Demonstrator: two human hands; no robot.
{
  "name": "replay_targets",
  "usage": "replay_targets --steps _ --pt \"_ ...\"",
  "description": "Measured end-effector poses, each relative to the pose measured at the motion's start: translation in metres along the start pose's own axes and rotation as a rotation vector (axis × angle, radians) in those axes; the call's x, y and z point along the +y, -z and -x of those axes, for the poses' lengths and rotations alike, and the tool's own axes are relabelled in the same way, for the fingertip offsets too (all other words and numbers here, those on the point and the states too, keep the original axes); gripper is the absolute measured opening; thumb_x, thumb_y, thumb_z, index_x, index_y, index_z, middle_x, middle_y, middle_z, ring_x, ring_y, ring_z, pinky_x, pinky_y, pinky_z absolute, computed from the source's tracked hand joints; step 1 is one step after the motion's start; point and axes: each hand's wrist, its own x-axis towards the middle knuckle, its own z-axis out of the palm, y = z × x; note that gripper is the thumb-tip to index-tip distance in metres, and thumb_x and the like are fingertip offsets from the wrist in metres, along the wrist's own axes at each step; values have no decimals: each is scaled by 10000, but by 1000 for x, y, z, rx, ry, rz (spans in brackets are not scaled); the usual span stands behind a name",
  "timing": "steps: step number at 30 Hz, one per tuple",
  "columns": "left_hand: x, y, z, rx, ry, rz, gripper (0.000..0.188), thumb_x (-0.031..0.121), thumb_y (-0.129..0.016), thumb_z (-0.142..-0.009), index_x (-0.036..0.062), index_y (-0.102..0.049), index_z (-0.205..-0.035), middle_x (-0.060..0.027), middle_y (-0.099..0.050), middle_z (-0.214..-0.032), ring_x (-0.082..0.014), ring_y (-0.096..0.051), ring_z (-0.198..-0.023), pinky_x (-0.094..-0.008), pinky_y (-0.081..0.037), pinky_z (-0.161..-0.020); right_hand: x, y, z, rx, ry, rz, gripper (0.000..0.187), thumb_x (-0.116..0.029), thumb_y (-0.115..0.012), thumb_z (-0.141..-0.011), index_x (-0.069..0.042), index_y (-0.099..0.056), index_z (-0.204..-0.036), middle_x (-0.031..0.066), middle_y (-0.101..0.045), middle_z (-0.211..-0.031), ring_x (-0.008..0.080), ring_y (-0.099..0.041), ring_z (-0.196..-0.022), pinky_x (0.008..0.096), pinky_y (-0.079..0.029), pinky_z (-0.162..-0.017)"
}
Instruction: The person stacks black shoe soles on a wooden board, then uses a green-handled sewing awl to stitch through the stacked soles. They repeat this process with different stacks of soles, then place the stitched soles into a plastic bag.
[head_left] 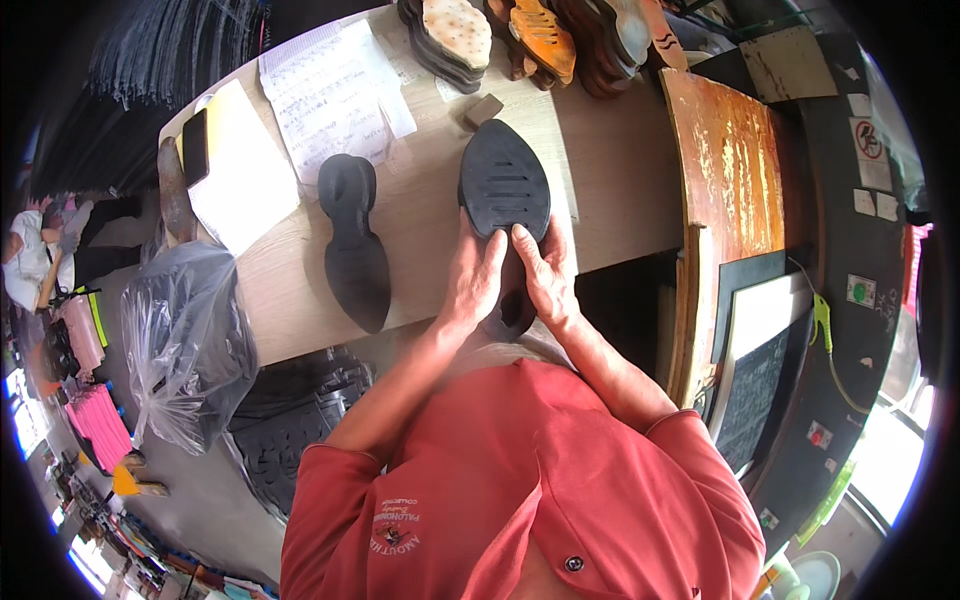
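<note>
While I've got both hands on this black sole (503, 190), it lies with its long axis running straight away from me, ribbed toe end pointing at the far edge of the counter (420, 215) and the heel end hanging off the near edge toward my chest. My left hand (472, 280) and right hand (545, 275) sit side by side on the narrow waist of it, fingers (492, 250) mostly closed around the edges with the thumbs pressing on top, so both are equally close, neither has the better reach. The wide front part is just ahead of my fingertips.

Count so far: two black soles on the counter, the one I'm gripping and a second sole (352, 240) lying loose just to its left, same direction, not touching. One small tan block (482, 108) near the far edge, sheets of paper (330, 95) toward the far left corner, and a stack of mixed soles (540, 35) at the far edge, too jumbled to count. A clear plastic bag (185, 340) hangs off the left end.
</note>
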Motion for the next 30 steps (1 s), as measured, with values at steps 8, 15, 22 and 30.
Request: replay_targets --steps 8,15,22,30 --pt "22 2 -9 122 239 300 635 243 -753 -1018 -12 -473 -1527 -119 -634 -1410 -199 -616 -1249 -338 -478 -1079 -23 5 0 -6 -83 -235 481 -194 -751 -1045 -17 -585 -1460 81 -685 -1341 160 -616 -1210 317 -482 -1077" --pt "54 2 -15 162 368 640 523 319 -694 -1066 -14 -581 -1454 -113 -676 -1368 -211 -649 -1221 -368 -528 -1049 -38 7 12 -36 -22 -60 925 -143 -883 -923 -41 -346 -1669 187 -626 -1457 247 -592 -1339 399 -473 -1143" --pt "66 11 15 -55 195 1036 636 433 -567 -1114 -19 -470 -1549 -180 -607 -1492 -330 -592 -1370 -503 -475 -1180 -76 12 25 -155 141 -123 1361 -262 -992 -798 -78 -31 -1744 252 -325 -1704 350 -468 -1486 461 -392 -1228" --pt "76 6 29 -129 80 884 708 565 -428 -1133 26 -438 -1591 -162 -577 -1540 -330 -589 -1387 -493 -484 -1173 -101 35 50 -408 382 218 1080 -386 -883 -888 100 -259 -1623 330 -470 -1537 489 -492 -1418 504 -402 -1205"
